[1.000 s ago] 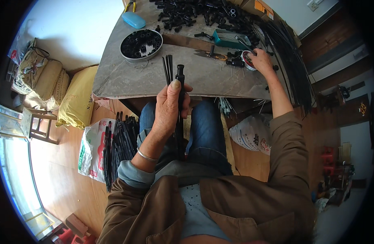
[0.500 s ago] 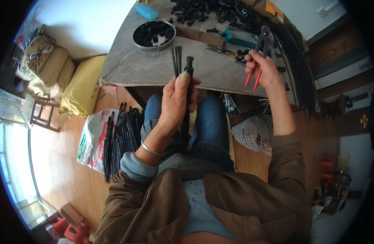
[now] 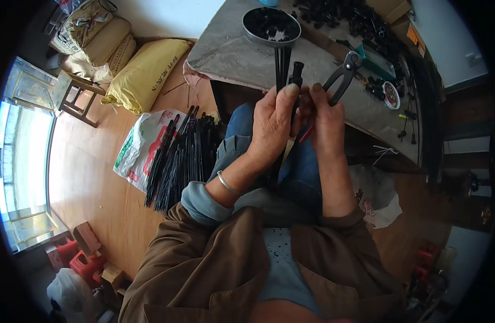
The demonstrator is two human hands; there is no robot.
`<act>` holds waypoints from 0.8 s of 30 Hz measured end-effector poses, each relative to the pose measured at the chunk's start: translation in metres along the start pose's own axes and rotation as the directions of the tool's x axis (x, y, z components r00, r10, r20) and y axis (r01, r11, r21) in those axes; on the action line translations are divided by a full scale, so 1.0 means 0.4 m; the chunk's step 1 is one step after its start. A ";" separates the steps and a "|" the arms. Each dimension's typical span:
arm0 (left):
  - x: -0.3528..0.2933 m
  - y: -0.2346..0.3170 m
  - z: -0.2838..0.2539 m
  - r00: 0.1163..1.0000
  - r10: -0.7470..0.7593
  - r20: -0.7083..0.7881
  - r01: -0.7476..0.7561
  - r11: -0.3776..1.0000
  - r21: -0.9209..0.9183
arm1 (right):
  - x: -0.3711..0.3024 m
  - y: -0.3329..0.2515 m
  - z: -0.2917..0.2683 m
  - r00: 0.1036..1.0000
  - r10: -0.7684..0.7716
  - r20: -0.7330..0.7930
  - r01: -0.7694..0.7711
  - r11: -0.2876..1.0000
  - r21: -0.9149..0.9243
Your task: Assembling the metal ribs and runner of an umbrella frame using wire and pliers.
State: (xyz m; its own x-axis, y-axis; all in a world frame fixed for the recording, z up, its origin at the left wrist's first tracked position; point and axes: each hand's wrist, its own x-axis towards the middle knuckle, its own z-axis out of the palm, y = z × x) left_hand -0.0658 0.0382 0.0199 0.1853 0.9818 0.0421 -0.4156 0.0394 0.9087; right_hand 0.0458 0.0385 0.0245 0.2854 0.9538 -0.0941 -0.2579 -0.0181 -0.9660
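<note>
My left hand (image 3: 270,123) is closed round several thin black rods (image 3: 282,67) and a thicker black tube with a knobbed top (image 3: 298,70), all pointing up over the table's near edge. Close beside it, my right hand (image 3: 329,119) grips a pair of red-handled pliers (image 3: 341,85). Their dark jaws rise above the fingers, tilted to the right. The fingertips of both hands meet near the tube; whether the right ones touch it is hidden.
On the grey table (image 3: 220,56) stand a round metal bowl (image 3: 251,39) of small black parts, a heap of black pieces (image 3: 333,21) and a small white dish (image 3: 391,103). Bundled black rods (image 3: 185,161) lie on a bag at floor level, left. A yellow sack (image 3: 148,75) lies beyond.
My right hand has brought the pliers from over the table's right side in beside my left hand. The view has shifted, so the table now appears further right.
</note>
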 end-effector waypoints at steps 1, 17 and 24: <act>-0.006 0.003 0.002 1.000 0.019 -0.009 -0.019 1.000 0.023 | -0.001 -0.005 0.009 1.000 0.002 -0.016 -0.002 1.000 0.003; 0.002 0.007 -0.065 0.997 -0.055 0.054 0.055 0.998 0.016 | 0.017 -0.029 0.038 0.967 -0.217 0.130 0.253 0.861 -0.441; 0.036 -0.007 -0.093 0.996 -0.032 0.089 0.041 0.994 -0.103 | -0.008 -0.008 0.016 0.971 0.038 0.237 0.014 0.977 -0.212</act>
State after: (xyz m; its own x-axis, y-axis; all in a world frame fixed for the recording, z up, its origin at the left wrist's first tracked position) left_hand -0.0950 0.0590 0.0026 0.2766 0.9597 0.0501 -0.4971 0.0983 0.8621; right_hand 0.0399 0.0376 0.0295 0.0482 0.9963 -0.0705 -0.0527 -0.0680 -0.9963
